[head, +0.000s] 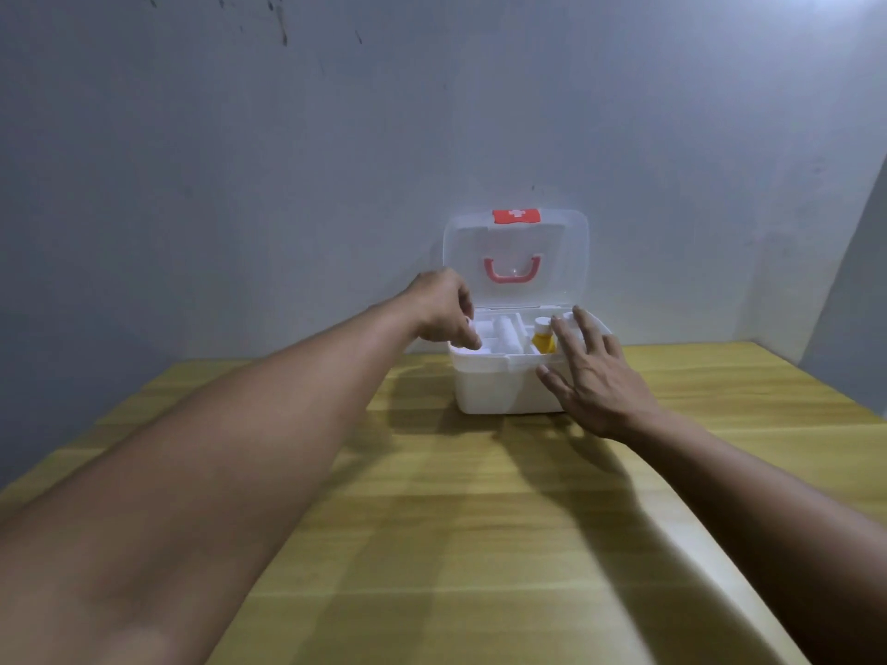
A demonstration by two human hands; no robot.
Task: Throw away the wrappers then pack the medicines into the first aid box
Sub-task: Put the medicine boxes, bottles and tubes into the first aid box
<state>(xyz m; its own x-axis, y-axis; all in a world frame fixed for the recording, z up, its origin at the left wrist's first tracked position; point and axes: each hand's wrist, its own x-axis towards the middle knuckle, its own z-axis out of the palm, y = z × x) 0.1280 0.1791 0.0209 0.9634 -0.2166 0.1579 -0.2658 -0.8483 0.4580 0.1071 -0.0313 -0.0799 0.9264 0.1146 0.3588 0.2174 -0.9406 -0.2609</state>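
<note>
**Reaching into the open first aid box at the table's far edge**

Sitting near the far edge of the wooden table [480,520], close against the grey wall [240,160], the white first aid box [499,386] stands with its clear lid [566,261] tipped up and back. The only marking that can be made out is a white cross on the red latch [516,216] at the lid's top edge; no brand or lettering is readable anywhere. A pink-red handle [512,273] shows through the lid.

Inside, the upper tray holds white items on its left side, too washed out to name, and a small yellow bottle [544,339] with a white cap towards the right.

The left hand [444,307] is over the box's left end, fingers curled down into the tray; whether they grip anything cannot be told, since the white contents blur together there. The right hand [593,371] is spread open and flat, holding nothing, its fingers over the box's front right corner and covering part of the rim just beside the yellow bottle.

Both forearms cross the bare tabletop, casting shadows on it.
</note>
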